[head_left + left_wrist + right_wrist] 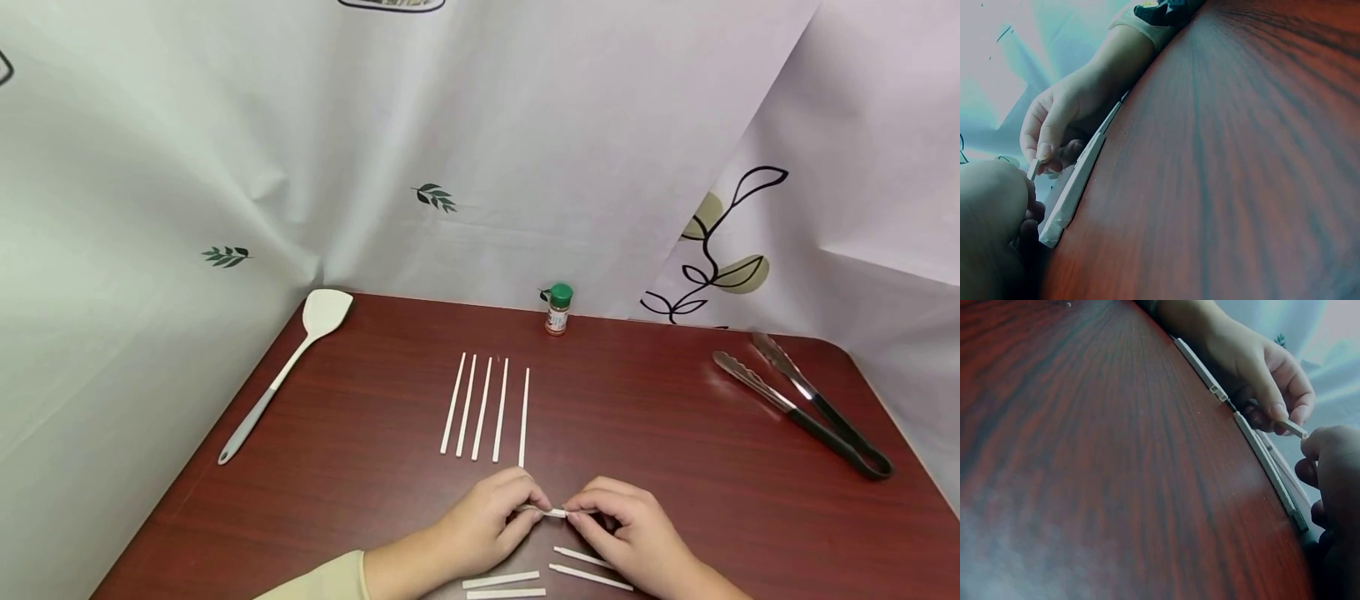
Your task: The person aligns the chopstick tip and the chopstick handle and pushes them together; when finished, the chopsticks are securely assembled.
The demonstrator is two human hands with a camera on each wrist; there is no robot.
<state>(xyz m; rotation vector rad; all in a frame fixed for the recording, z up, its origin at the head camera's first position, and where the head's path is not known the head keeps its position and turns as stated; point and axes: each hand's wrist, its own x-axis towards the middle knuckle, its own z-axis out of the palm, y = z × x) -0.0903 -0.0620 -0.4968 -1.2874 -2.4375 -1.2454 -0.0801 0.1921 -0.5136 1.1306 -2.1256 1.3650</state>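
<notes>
**Steady now: a fine pinch from both sides**

Both hands are working close together over the near part of the surface (645, 400). The left hand (495, 517) is pinching a slim white stick (557, 513) between thumb and fingers, and the right hand (637, 529) is pinching at its other end! Whether a second piece is hiding in those right fingertips, I cannot tell.

This is looking like end-to-end work, so straightness is probably counting most. Lining both pinches up, and pushing or pulling along the length rather than bending sideways, should be sparing the thin end. Gripping near the meeting point is likely giving the best control.

And the stick? It is showing off-white and straight, the right wrist view catching a squared end right at the fingertips. Nearer the person, two short sticks (501, 579) are lying by the left hand, two narrow-tipped sticks (591, 577) by the right. Beyond, five long sticks (483, 408) are lying side by side, the rightmost sitting slightly apart.
</notes>
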